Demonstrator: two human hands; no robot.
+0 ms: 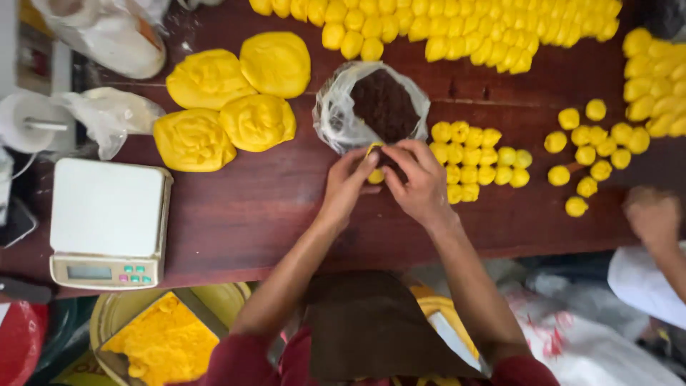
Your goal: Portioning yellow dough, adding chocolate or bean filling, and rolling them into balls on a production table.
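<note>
Dark red wooden table (pixel 243 214) below me; my left hand (pixel 349 180) and right hand (pixel 418 182) are pressed together mid-table, both pinching one small yellow dough piece (pixel 375 174) with a dark filling. Just behind them touches a plastic bag of dark brown filling (pixel 379 104), with rows of yellow dough balls (pixel 475 161) just right. Four big dough lumps (pixel 229 100) sit further left, white scale (pixel 107 221) at the left edge, another person's hand (pixel 652 214) far right.

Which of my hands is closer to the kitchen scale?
Left. Your left hand is on the side toward the scale, with bare table between them; your right hand is farther off, beside the small yellow dough balls.
</note>
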